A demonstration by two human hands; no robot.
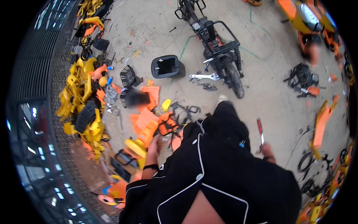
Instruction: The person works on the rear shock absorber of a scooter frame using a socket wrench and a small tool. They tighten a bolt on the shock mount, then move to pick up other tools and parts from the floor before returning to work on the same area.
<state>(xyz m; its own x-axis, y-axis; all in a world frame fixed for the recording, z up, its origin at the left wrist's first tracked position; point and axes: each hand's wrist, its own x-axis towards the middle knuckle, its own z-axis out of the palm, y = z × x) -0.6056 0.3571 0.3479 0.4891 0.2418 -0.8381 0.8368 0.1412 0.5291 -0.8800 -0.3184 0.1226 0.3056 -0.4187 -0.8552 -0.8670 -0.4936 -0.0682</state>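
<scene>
My right hand (267, 150), low on the right beside my dark clothing, is closed around one end of a red-handled tool (260, 127). The tool's red part points away from me and its shiny metal part lies nearer my fingers; its exact kind is not clear. On the left, my left hand (154, 146) hangs with fingers partly stretched and nothing visible in them. Just beside it are orange and yellow body panels (148, 133). Ahead of me stands a stripped two-wheeler (220, 48) with a black frame and its tyre toward me.
A black bin (178, 69) and a long silver part (203, 76) lie near the two-wheeler. Yellow panels (76, 86) are heaped along the left grating. At right are a dark parts pile (304, 78) and a long orange panel (321, 123). Several orange-yellow two-wheelers (292, 13) stand far right.
</scene>
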